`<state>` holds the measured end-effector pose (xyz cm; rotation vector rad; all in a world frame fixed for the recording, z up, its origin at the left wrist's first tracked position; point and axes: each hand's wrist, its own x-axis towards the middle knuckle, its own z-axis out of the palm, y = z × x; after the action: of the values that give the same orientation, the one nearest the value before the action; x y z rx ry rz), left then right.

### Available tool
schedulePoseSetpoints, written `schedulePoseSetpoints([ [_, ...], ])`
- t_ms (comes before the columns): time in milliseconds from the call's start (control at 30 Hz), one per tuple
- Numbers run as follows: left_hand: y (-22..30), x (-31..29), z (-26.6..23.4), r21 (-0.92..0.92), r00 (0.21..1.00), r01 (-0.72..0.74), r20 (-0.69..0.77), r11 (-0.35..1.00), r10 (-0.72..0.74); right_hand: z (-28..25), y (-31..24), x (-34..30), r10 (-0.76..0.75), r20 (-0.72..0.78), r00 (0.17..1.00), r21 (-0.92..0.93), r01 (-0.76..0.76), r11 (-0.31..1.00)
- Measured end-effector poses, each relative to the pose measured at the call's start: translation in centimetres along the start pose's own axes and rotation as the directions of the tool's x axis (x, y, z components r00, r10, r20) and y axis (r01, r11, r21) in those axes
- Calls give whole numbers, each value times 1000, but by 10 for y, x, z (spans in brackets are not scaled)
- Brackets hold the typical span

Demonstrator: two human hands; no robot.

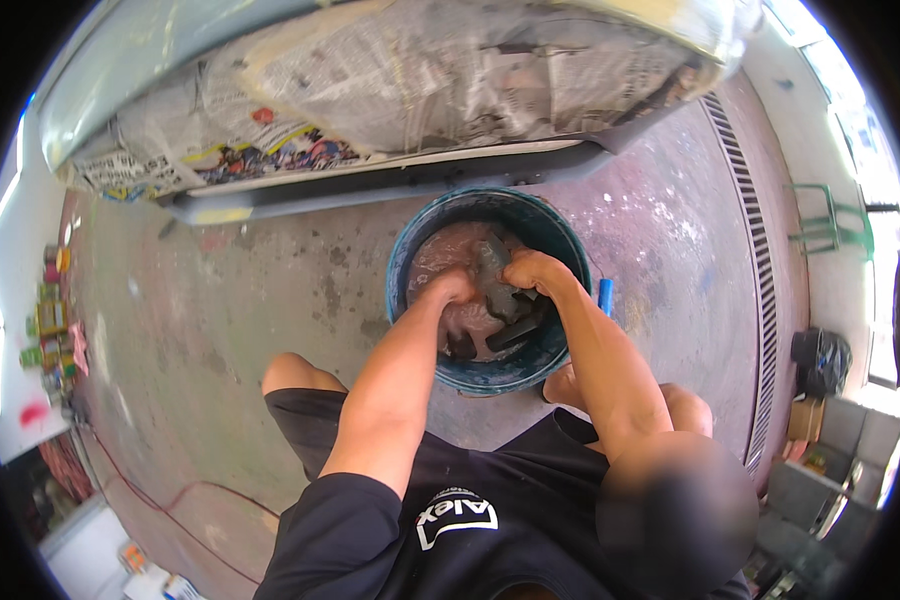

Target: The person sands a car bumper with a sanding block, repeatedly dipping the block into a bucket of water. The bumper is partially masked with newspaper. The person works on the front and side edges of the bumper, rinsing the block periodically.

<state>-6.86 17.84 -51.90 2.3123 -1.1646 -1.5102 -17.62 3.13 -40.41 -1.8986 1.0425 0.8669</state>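
Grey cloth, lying between the hands in a blue bucket, long axis fore-and-aft. Right hand, nearer, gripping its edge; left hand partly hidden, grip cannot be told.

Well back from the bare left hand are a black short-sleeved T-shirt, white-printed across the chest, and black shorts.

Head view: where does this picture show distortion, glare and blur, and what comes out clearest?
In the head view, the floor grating bows into a curve and the corners go black; at that view's right edge, the bright windows wash out to white; at its lower right, a blurred dark patch hides detail; near its middle, the bucket looks fairly clear.
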Motion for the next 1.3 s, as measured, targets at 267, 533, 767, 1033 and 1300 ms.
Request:
schedulePoseSetpoints([
  [267,17,-49,-31,-882,994,113,101,458,-51,-18,26,-29,-78,-56,995,458,95,884],
  [533,7,-52,-29,-986,975,21,-16,165,-221,5,31,11,-46,-45,998,617,64,784],
  [767,1,-76,-29,-176,721,14,-680,984,-132,3,9,-29,-112,-281,953,-121,80,989],
  [1033,47,-193,-27,358,938,-118,-266,926,223,20,-64,41,-552,-263,791,-163,528,833],
  [1300,50,-198,-4,207,515,-353,-771,912,374,133,-1,156,-269,154,951,-518,309,798],
])
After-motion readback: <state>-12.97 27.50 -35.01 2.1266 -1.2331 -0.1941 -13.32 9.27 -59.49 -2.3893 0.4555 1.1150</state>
